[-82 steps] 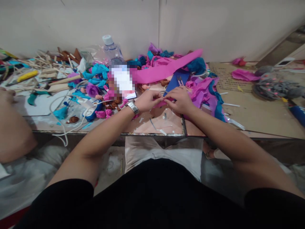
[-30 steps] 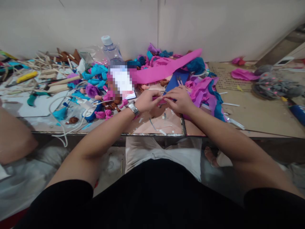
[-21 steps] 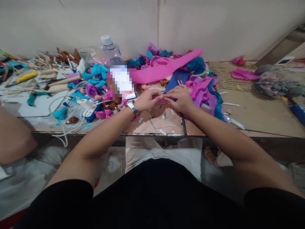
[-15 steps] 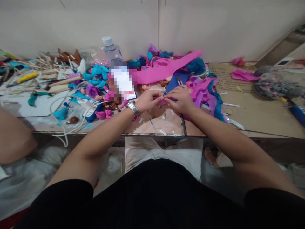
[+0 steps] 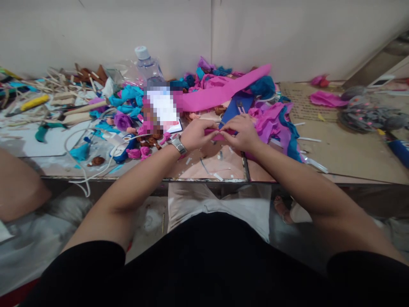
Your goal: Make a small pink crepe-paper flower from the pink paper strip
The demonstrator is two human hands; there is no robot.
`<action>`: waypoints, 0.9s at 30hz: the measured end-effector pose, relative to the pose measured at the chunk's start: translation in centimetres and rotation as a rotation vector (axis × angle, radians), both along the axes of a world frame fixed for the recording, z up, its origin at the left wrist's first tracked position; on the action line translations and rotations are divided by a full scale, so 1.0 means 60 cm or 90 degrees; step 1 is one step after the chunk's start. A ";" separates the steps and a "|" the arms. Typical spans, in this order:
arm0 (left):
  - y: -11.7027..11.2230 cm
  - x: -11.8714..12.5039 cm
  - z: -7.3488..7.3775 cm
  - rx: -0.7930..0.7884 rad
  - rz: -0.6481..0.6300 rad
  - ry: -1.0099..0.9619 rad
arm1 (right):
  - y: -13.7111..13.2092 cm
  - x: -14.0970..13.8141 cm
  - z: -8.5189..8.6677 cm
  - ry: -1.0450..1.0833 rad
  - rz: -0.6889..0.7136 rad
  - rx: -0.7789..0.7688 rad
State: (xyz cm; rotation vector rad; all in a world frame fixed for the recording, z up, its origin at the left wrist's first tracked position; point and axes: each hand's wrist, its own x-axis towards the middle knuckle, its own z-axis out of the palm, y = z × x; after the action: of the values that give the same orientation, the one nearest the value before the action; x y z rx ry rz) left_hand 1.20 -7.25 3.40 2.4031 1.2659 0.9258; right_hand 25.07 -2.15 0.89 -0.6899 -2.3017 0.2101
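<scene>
Along the far side of the bench [image 5: 204, 172], before the pale wall [image 5: 271, 38], you see a clear bottle [image 5: 149, 70] with a white cap. Nearer to you is a lit screen [image 5: 164, 106], partly obscured by blocks. Left of it, note a blue-and-white object [image 5: 121, 152] and a white cable [image 5: 86, 175], which hangs over the near edge. Farther left lie wooden sticks [image 5: 64, 81], a yellow handle [image 5: 34, 102] and a green tool [image 5: 40, 133] overlapping a white board [image 5: 47, 144]. On your right, a printed cardboard sheet [image 5: 345, 153] bears a grey bundle [image 5: 361, 114] dotted with pink.
</scene>
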 end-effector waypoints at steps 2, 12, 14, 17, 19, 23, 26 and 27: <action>0.000 0.000 0.000 -0.001 0.002 0.011 | -0.001 0.000 0.002 -0.008 -0.002 -0.010; 0.000 0.002 0.001 0.008 -0.004 0.044 | -0.007 0.002 0.010 -0.045 0.002 -0.030; 0.000 0.003 0.001 0.009 -0.005 0.053 | -0.008 0.002 0.011 -0.057 0.003 -0.032; 0.001 0.005 0.000 0.000 -0.001 0.057 | -0.007 0.001 0.009 -0.072 0.006 -0.044; 0.001 0.005 -0.001 -0.008 0.008 0.056 | -0.006 0.000 0.008 -0.076 0.006 -0.052; 0.001 0.003 0.000 -0.019 0.014 0.032 | -0.001 -0.001 0.005 -0.070 -0.002 -0.050; 0.001 0.003 0.001 -0.043 0.015 0.000 | 0.000 0.000 0.006 -0.057 -0.011 -0.040; 0.001 0.003 0.001 -0.054 0.020 -0.012 | 0.000 0.000 0.006 -0.054 -0.012 -0.038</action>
State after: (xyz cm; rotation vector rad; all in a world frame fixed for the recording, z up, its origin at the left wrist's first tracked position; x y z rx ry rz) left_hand 1.36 -7.17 3.45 2.3112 1.3121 0.8830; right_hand 25.10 -2.15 1.26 -0.7633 -2.3764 0.2451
